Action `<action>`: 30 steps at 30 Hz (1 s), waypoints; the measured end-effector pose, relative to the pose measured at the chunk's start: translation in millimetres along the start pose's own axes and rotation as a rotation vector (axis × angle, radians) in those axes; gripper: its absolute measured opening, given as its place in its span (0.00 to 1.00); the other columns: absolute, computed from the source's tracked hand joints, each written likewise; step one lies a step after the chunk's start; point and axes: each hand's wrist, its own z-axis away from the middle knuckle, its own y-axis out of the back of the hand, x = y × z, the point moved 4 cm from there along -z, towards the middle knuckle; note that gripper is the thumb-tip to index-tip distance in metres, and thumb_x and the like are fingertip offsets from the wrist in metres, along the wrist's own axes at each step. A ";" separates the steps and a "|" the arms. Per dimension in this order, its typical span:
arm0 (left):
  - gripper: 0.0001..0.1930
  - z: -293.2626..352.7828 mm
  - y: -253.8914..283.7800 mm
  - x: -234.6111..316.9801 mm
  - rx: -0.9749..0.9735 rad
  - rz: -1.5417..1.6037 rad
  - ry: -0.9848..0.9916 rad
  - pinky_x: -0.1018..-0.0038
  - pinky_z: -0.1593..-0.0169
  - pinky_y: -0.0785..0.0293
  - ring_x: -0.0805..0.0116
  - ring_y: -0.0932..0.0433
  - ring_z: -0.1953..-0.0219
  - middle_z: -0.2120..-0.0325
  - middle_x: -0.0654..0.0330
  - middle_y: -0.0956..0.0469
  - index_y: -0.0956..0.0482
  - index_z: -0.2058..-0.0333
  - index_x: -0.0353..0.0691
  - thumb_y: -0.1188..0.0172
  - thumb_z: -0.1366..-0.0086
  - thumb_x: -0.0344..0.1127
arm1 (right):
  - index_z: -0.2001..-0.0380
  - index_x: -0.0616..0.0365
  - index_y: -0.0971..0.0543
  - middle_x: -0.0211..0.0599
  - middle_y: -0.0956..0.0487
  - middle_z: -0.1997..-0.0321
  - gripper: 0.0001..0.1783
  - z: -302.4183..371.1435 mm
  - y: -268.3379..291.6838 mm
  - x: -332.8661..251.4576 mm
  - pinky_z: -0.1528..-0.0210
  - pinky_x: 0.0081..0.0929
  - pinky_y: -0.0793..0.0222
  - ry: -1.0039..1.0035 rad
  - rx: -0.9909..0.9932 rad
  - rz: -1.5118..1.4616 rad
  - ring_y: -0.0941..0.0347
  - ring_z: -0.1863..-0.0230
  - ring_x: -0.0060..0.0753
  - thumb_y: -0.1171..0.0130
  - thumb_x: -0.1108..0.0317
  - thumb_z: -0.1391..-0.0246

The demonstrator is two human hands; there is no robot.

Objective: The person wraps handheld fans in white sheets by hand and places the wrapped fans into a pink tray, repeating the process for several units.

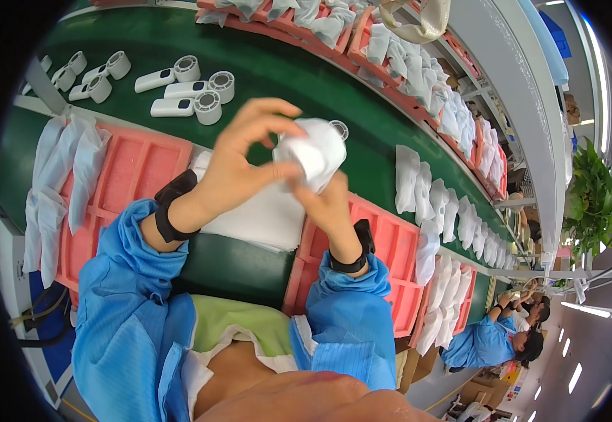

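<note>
Past blue sleeves (126,295), holds a white bundle (323,144) between both curved hands (239,162) and may drop it by loosening either grip.

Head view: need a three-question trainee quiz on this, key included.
1. True or false: the white, motion-blurred bundle is raised between the left hand and the right hand.
2. Between the two red compartmented trays nearest the person lies: A) a blue bin; B) a stack of flat white sheets; C) a green plant?
3. Where do the unwrapped white devices with round, ring-like heads lie?

Key: 1. True. 2. B. 3. On the long green surface, mostly toward the picture's left.
</note>
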 end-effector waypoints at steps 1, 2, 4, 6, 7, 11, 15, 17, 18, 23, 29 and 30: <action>0.20 3.2 7.0 -0.6 0.164 -0.148 0.039 0.71 0.53 0.32 0.61 0.28 0.52 0.53 0.58 0.29 0.21 0.60 0.43 0.26 0.54 0.33 | 0.50 0.61 0.29 0.41 0.24 0.56 0.27 0.8 7.3 4.2 0.59 0.33 0.28 -0.089 0.095 0.186 0.25 0.55 0.40 0.38 0.76 0.57; 0.20 7.3 13.0 0.1 0.327 -0.296 0.078 0.71 0.52 0.33 0.61 0.29 0.51 0.53 0.58 0.29 0.21 0.61 0.42 0.26 0.54 0.33 | 0.50 0.61 0.28 0.43 0.23 0.58 0.26 1.7 14.9 6.4 0.60 0.34 0.28 -0.178 0.189 0.372 0.24 0.57 0.43 0.39 0.76 0.57; 0.18 11.5 0.2 3.0 0.307 -0.300 0.033 0.70 0.52 0.34 0.61 0.30 0.51 0.53 0.58 0.29 0.21 0.62 0.42 0.26 0.53 0.33 | 0.51 0.61 0.28 0.44 0.22 0.60 0.25 3.5 18.4 5.4 0.60 0.35 0.28 -0.269 0.288 0.561 0.23 0.60 0.46 0.39 0.76 0.56; 0.15 14.6 -12.4 5.9 0.272 -0.313 -0.053 0.68 0.52 0.35 0.62 0.30 0.50 0.54 0.59 0.28 0.20 0.65 0.41 0.27 0.52 0.33 | 0.52 0.61 0.26 0.47 0.22 0.63 0.24 6.1 3.7 1.1 0.60 0.34 0.28 -0.190 0.311 0.647 0.23 0.64 0.49 0.39 0.76 0.56; 0.15 15.2 -12.1 5.0 0.271 -0.312 -0.052 0.68 0.52 0.35 0.62 0.30 0.50 0.54 0.59 0.28 0.20 0.65 0.41 0.27 0.52 0.33 | 0.52 0.61 0.26 0.48 0.21 0.65 0.23 6.7 0.0 -0.7 0.61 0.34 0.28 -0.150 0.322 0.689 0.23 0.66 0.51 0.39 0.76 0.56; 0.10 15.9 -12.4 9.1 0.191 -0.483 -0.165 0.67 0.50 0.36 0.62 0.31 0.50 0.56 0.60 0.28 0.20 0.70 0.41 0.29 0.51 0.32 | 0.56 0.62 0.24 0.45 0.21 0.66 0.19 2.2 5.6 -5.7 0.62 0.32 0.28 0.030 0.286 0.544 0.22 0.67 0.43 0.38 0.77 0.54; 0.08 8.1 6.1 3.7 0.249 -0.521 -0.098 0.69 0.52 0.34 0.61 0.29 0.53 0.58 0.58 0.28 0.21 0.73 0.40 0.30 0.51 0.31 | 0.59 0.63 0.23 0.41 0.21 0.68 0.15 3.0 11.9 -17.0 0.63 0.30 0.28 -0.121 0.146 0.197 0.23 0.67 0.35 0.37 0.76 0.52; 0.08 -3.9 22.9 -14.7 0.311 -0.376 -0.008 0.71 0.55 0.33 0.61 0.28 0.57 0.60 0.58 0.28 0.21 0.73 0.41 0.30 0.51 0.31 | 0.58 0.64 0.23 0.41 0.21 0.68 0.15 6.9 26.1 -9.9 0.63 0.30 0.28 -0.204 0.095 0.125 0.24 0.67 0.33 0.38 0.75 0.52; 0.08 -6.5 25.0 -22.4 0.337 -0.306 0.039 0.72 0.57 0.32 0.61 0.27 0.59 0.61 0.58 0.27 0.21 0.74 0.41 0.30 0.51 0.32 | 0.58 0.64 0.23 0.40 0.21 0.68 0.15 10.2 34.5 1.5 0.62 0.29 0.28 -0.285 0.040 0.042 0.24 0.66 0.31 0.38 0.74 0.51; 0.09 17.6 -8.4 -61.4 0.017 -0.264 0.203 0.71 0.63 0.30 0.59 0.25 0.64 0.63 0.57 0.27 0.21 0.72 0.41 0.30 0.51 0.34 | 0.53 0.65 0.27 0.50 0.20 0.61 0.22 13.9 129.1 100.7 0.58 0.35 0.27 -0.473 0.572 0.644 0.22 0.61 0.46 0.37 0.66 0.50; 0.13 65.7 -62.7 -88.7 -0.554 -0.695 0.262 0.66 0.65 0.27 0.57 0.24 0.66 0.69 0.59 0.28 0.25 0.73 0.43 0.29 0.50 0.39 | 0.55 0.69 0.30 0.64 0.26 0.51 0.28 61.9 166.9 175.0 0.49 0.45 0.31 -0.682 0.313 1.269 0.29 0.50 0.61 0.36 0.69 0.62; 0.13 69.4 -62.8 -91.8 -0.557 -0.697 0.270 0.66 0.65 0.27 0.57 0.24 0.66 0.69 0.59 0.28 0.25 0.73 0.43 0.29 0.50 0.39 | 0.55 0.69 0.30 0.64 0.26 0.51 0.28 58.6 161.3 168.6 0.49 0.45 0.31 -0.685 0.307 1.263 0.29 0.50 0.61 0.36 0.69 0.62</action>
